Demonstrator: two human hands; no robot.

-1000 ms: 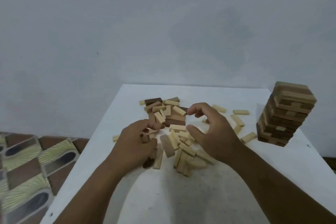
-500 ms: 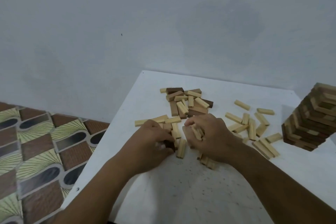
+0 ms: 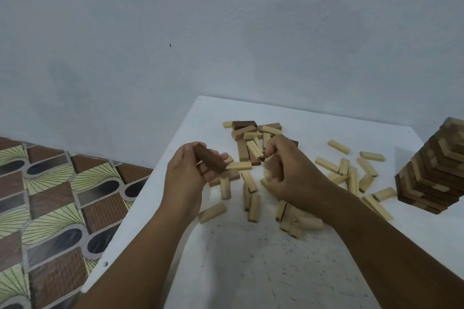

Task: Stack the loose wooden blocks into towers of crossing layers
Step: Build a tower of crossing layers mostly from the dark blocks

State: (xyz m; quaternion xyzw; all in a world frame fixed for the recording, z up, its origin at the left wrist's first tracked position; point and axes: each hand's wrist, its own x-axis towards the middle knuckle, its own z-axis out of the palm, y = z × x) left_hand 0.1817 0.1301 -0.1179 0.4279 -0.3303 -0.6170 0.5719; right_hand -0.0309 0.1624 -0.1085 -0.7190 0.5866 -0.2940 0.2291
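- Nearest the camera, two bare forearms reach out over a white table (image 3: 251,271), its surface speckled with dark flecks.
- Left hand (image 3: 187,175) raised above the table's left part, fingers curled round a dark brown block (image 3: 209,160); block tilted, held clear of the surface.
- Just beside that hand's fingertips, a pale block (image 3: 239,165) lies crosswise on other blocks; whether the fingers touch it, cannot tell.
- Right hand (image 3: 288,173) over the middle of the spread, fingers curled. Thumb and forefinger meet at a small dark piece, too blurred to say what it is or whether it is gripped.
- Loose pale blocks (image 3: 253,206) lie flat and scattered under and between both hands, some touching, some on edge.
- Beyond the hands, a heap of mixed blocks (image 3: 251,133), pale and brown, piled across one another near the table's far side.
- To the right of the heap, more pale blocks (image 3: 351,170) strewn singly and in small clusters.
- Far right, a built tower (image 3: 437,173) of crossing layers, dark and light wood, stands upright on the table; its right side is cut off by the frame edge.
- Behind all, a plain pale wall (image 3: 226,32); at left, a patterned tile floor (image 3: 50,195) below table level.
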